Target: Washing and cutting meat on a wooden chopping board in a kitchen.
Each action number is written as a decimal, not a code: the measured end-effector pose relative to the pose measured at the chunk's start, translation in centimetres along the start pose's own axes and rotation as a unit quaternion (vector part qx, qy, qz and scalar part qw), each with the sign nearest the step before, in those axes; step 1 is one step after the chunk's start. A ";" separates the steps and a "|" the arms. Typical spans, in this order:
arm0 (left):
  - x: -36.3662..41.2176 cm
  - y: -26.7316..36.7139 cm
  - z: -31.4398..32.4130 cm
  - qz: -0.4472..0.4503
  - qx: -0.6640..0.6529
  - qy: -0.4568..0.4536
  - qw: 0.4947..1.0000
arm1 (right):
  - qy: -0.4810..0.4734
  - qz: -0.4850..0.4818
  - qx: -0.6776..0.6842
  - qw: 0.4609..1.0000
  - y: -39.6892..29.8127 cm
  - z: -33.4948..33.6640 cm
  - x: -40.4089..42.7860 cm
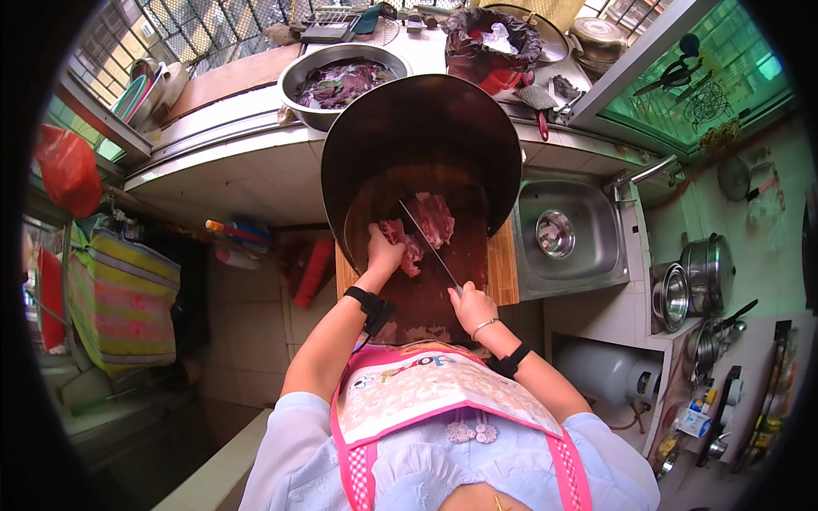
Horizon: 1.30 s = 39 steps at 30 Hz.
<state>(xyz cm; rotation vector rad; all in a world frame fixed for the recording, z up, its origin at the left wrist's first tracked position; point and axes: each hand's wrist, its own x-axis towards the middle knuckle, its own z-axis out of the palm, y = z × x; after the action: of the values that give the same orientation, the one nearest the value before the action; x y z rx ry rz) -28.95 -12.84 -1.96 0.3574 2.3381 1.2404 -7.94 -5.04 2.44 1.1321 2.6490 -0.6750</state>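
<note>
My left hand (pixel 385 251) grips a strip of raw meat (pixel 411 254) on a dark wooden cutting surface (pixel 441 300). My right hand (pixel 474 308) is closed around the handle of a knife. The knife's blade (pixel 429 243) points up and to the left, between the held strip and a larger piece of raw meat (pixel 431 217). That larger piece lies flat just right of the blade, and no hand touches it. Behind the meat rises a tall, dark curved guard (pixel 422 121). Whether the blade's edge touches the meat cannot be made out.
To the right, a steel sink (pixel 575 274) holds a small metal bowl (pixel 555 234). On the ledge behind the guard stand a metal basin (pixel 294 70) of purple leaves in water and a bin lined with a black bag (pixel 463 38). A gas cylinder (pixel 601 373) lies low on the right.
</note>
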 end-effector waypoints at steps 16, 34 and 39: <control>-1.9 -0.3 -2.1 0.039 -0.049 0.014 0.998 | -0.006 0.009 0.032 0.999 -0.9 -0.4 1.9; -2.2 -1.9 -3.4 -0.011 -0.004 0.038 0.999 | 0.061 -0.060 0.087 0.993 2.9 -2.2 -3.7; -1.8 -1.2 -3.7 0.045 -0.055 0.043 0.997 | 0.006 -0.032 0.041 0.999 5.4 -0.8 -2.6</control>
<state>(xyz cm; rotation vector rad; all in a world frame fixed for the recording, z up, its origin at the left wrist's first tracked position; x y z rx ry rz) -29.35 -16.90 -0.72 0.3825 2.3358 1.4479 -2.24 -3.06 2.24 1.0799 2.6997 -0.7984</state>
